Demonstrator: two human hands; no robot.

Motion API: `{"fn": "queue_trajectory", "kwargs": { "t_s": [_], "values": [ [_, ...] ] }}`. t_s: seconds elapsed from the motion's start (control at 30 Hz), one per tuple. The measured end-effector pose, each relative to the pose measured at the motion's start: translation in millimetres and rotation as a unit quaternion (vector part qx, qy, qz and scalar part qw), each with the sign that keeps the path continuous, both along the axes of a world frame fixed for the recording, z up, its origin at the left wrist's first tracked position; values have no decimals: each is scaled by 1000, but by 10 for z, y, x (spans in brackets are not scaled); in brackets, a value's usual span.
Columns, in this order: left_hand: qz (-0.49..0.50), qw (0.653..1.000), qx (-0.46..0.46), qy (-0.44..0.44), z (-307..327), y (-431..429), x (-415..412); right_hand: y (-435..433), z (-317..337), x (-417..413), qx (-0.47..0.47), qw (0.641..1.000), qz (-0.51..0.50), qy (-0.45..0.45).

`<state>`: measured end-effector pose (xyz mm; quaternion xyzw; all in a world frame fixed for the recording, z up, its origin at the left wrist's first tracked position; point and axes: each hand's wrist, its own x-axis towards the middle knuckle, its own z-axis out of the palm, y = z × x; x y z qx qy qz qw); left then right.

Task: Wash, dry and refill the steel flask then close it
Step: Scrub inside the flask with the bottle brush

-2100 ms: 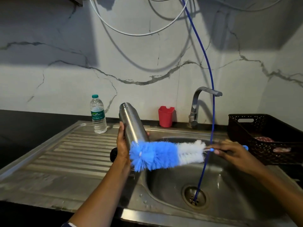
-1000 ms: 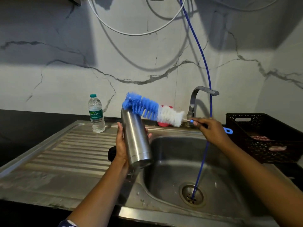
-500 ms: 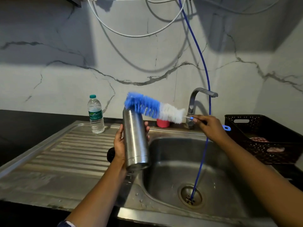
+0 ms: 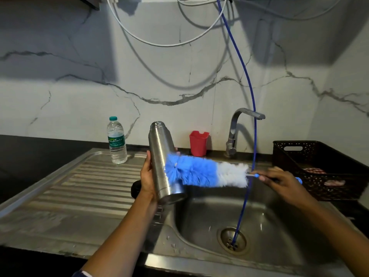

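Observation:
My left hand grips the open steel flask upright, slightly tilted, over the sink's left rim. My right hand holds the handle of a blue and white bottle brush, which lies level with its blue tip against the flask's side. A black round thing, perhaps the flask's cap, lies on the drainboard behind my left wrist, mostly hidden. A small plastic water bottle stands at the back of the drainboard.
The steel sink has a drain with a thin blue hose hanging into it. A tap and a red cup stand behind the basin. A dark perforated basket sits to the right.
The brush has come down from the flask's mouth to its side, and my right hand moved lower and to the right. The flask has hardly moved.

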<state>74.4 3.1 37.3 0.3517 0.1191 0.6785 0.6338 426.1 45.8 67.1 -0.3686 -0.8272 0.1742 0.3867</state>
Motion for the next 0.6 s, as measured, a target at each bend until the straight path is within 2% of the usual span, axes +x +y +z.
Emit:
{"fn": "queue_trajectory", "kwargs": {
  "t_s": [0.17, 0.27, 0.47, 0.6],
  "values": [
    [-50, 999, 8, -5, -1, -34, 4, 410, 312, -643, 9, 998, -39, 41],
    [-31, 999, 11, 11, 1, -24, -19, 448, 393, -823, -2, 997, -65, 39],
    [-5, 1000, 5, -8, 42, -22, -16, -31, 32, -187, 16, 1000, 3, -5],
    [-58, 998, 24, -27, 52, -40, 37, -149, 2, 16, 0, 1000, 18, 5]
  ]
}}
